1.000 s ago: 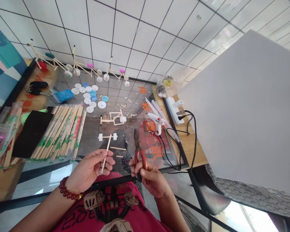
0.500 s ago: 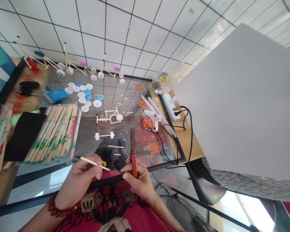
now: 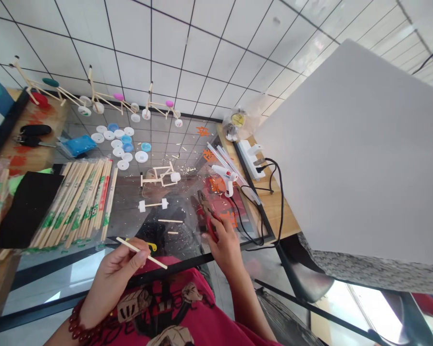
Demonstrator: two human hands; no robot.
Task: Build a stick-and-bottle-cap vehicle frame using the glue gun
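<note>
My left hand pinches a short wooden stick above the table's front edge. Red-handled pliers lie against the glass tabletop, jaws pointing away from me, with my right hand closed around the handles. Two cut stick pieces, a longer one and a shorter one, rest between my hands. Beyond them is a stick axle with white caps at its ends. Farther back lies a small stick frame with a white cap. A yellow-handled tool is partly hidden behind my left hand.
A white glue gun and clear glue sticks lie at right, near a power strip with black cables. Wrapped chopsticks and bottle caps are at left. Several stick tricycles line the back. A grey panel stands right.
My right hand has moved right and forward with the pliers, lowering them onto the tabletop beside the glue gun. My left hand still holds the stick, shifted slightly left.
</note>
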